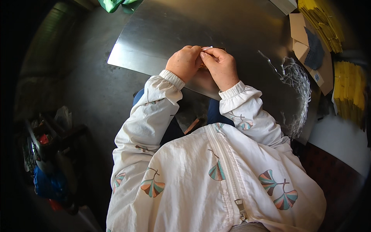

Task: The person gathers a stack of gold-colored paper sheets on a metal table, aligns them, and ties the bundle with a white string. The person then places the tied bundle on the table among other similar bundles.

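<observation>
Over the near edge of the metal tabletop [166, 31], my two hands meet with the fingertips pinched together. A small thin white piece [207, 48] sticks out between my left hand [183, 62] and my right hand [222, 69]; its kind is too small to make out. My right thumb and forefinger press on it, and the curled left fingers close against it from the other side. Just beneath the fingers shows a bit of a brown-orange thing [203, 66], mostly hidden by both hands.
On the right of the tabletop lies a tangle of clear plastic strands [295, 91]. Beyond it stand an opened cardboard box [299, 31] with dark blue cloth pieces [315, 50], and stacked yellow bundles [348, 87]. A dark cart [50, 143] with bags stands at the lower left.
</observation>
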`<state>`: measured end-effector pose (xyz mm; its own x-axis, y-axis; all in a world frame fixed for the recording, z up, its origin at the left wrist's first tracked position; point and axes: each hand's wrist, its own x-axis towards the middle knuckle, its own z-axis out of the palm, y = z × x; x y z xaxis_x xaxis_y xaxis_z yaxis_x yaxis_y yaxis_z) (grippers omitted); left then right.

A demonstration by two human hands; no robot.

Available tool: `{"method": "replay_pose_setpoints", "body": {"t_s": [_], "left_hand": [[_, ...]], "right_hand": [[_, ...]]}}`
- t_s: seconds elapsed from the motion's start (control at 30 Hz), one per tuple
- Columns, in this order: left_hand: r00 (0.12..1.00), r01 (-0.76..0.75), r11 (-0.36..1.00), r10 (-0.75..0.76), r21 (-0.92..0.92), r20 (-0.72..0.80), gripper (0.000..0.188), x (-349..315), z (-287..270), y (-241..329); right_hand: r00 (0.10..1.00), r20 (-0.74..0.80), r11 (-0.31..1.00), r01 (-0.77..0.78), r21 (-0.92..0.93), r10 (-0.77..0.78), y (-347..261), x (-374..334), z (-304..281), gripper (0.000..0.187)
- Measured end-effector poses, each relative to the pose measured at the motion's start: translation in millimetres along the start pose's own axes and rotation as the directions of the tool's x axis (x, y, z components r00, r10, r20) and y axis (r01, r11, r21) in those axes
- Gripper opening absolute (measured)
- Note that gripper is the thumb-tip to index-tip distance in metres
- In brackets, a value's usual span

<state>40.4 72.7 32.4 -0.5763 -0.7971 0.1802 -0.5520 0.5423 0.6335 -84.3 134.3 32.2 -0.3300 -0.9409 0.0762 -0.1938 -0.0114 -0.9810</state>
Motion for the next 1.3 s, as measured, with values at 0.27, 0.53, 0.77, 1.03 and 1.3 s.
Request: {"method": "replay_pose_setpoints", "body": {"t_s": [0.27,0.53,0.77,1.03,1.3], "left_hand": [[0.997,-0.069,0.996,0.07,-0.056,0.024,0.015,0.2,0.9,-5.2],[0.979,-0.201,0.961,0.201,-0.192,-0.018,0.016,-1.3,-2.6,-10.6],[0.99,-0.102,0.863,0.137,-0.495,0.034,0.019,-5.0,-5.8,-23.3],[0.997,-0.049,0.856,0.074,-0.515,0.027,0.012,-1.3,-4.6,-25.9],[0.976,-0.195,0.979,0.2,-0.063,0.088,0.012,-3.9,-20.4,-9.6]], "right_hand": [[0.956,-0.078,0.91,-0.244,0.335,0.284,-7.3,0.6,12.5,0.011],[0.952,-0.019,0.761,-0.232,0.606,0.305,-2.7,0.0,15.3,0.012],[0.965,0.089,0.736,-0.246,0.631,0.247,-1.5,-3.5,5.4,0.011],[0.977,0.065,0.924,-0.212,0.319,0.202,-2.9,-3.3,5.2,0.014],[0.976,0.014,0.955,0.216,-0.205,-0.218,1.2,-3.6,10.3,0.011]]}}
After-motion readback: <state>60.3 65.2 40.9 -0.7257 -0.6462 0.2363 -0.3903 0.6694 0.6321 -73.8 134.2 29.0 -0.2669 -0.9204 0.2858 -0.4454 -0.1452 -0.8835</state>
